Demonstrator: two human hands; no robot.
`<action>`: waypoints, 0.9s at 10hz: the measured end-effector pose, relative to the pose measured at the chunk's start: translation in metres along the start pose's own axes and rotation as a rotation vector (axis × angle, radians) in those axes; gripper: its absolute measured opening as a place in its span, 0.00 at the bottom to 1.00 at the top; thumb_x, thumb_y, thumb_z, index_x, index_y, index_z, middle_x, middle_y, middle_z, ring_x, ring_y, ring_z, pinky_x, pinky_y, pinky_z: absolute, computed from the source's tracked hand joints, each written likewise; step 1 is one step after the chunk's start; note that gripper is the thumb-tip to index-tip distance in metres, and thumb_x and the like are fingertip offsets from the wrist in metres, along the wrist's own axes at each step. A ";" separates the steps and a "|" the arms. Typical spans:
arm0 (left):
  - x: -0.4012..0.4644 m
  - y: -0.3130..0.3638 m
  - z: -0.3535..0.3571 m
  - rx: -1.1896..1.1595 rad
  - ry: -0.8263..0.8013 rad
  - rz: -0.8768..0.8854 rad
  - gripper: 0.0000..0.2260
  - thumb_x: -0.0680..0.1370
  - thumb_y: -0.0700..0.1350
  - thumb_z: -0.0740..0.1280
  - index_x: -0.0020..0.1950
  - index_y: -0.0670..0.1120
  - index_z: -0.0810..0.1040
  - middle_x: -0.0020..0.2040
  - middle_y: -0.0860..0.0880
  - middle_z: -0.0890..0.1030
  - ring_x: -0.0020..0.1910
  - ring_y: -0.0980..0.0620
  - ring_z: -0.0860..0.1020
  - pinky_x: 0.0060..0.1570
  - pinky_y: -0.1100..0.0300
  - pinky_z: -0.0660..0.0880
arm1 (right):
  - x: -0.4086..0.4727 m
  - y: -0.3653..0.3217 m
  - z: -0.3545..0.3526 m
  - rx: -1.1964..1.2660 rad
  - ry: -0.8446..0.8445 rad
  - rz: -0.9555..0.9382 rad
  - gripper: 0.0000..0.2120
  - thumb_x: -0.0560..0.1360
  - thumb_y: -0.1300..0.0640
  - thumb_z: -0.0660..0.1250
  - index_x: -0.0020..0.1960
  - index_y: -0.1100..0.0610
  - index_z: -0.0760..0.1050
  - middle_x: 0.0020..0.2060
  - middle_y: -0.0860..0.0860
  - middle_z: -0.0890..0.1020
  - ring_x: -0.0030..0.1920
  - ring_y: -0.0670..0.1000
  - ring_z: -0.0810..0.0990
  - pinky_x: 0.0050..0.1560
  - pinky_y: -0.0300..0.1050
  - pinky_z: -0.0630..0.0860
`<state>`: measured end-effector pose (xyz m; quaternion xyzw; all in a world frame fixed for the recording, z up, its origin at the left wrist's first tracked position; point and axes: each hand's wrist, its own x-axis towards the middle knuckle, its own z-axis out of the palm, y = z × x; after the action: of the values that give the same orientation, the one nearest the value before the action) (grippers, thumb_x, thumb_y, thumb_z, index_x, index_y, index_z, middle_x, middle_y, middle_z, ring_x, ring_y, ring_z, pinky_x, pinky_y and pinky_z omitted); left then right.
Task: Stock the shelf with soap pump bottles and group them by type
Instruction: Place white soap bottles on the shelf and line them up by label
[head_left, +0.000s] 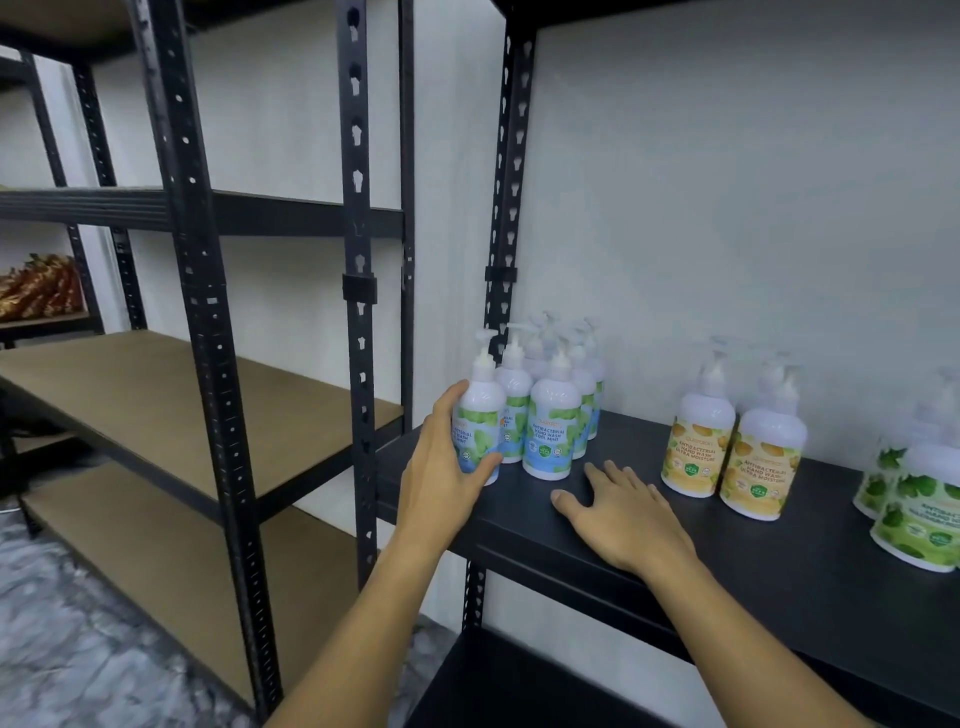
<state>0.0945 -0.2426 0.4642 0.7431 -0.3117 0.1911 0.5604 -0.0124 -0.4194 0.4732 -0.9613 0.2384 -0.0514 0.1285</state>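
Note:
My left hand (447, 467) grips a white pump bottle with a blue-green mint label (480, 410), standing upright at the left end of the black shelf (779, 561). Beside it stand several more mint bottles (553, 431) in a tight cluster. My right hand (623, 514) rests flat on the shelf, fingers straight, holding nothing, just right of that cluster. Further right, two yellow-labelled bottles (737, 452) stand together. At the right edge of the view are green-labelled bottles (919, 509), partly cut off.
A black metal upright (506, 208) rises behind the mint cluster. To the left stands another rack with brown board shelves (156, 395). Red and gold packets (39, 286) lie on a far-left shelf. A lower black shelf (519, 686) sits below my arms.

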 end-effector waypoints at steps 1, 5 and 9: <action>0.001 0.003 0.001 0.034 -0.007 0.005 0.37 0.73 0.47 0.76 0.71 0.68 0.57 0.65 0.57 0.73 0.60 0.55 0.76 0.54 0.47 0.79 | 0.000 0.000 0.000 0.000 0.003 0.001 0.37 0.79 0.32 0.48 0.82 0.51 0.50 0.81 0.51 0.50 0.81 0.52 0.47 0.79 0.53 0.46; -0.004 0.002 -0.004 0.088 -0.046 0.064 0.40 0.73 0.44 0.73 0.75 0.66 0.53 0.71 0.60 0.66 0.66 0.60 0.71 0.60 0.50 0.77 | 0.000 0.000 -0.001 -0.006 0.002 0.002 0.37 0.79 0.32 0.48 0.82 0.51 0.51 0.81 0.51 0.51 0.81 0.52 0.48 0.79 0.53 0.47; -0.003 -0.001 -0.002 0.094 -0.044 0.066 0.41 0.73 0.44 0.74 0.75 0.65 0.54 0.69 0.57 0.67 0.64 0.60 0.71 0.58 0.52 0.77 | -0.001 -0.002 -0.002 -0.009 0.000 0.006 0.37 0.79 0.32 0.48 0.82 0.51 0.51 0.81 0.51 0.51 0.81 0.52 0.48 0.79 0.52 0.47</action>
<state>0.0927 -0.2395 0.4620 0.7621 -0.3389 0.2076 0.5111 -0.0129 -0.4178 0.4753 -0.9611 0.2414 -0.0501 0.1244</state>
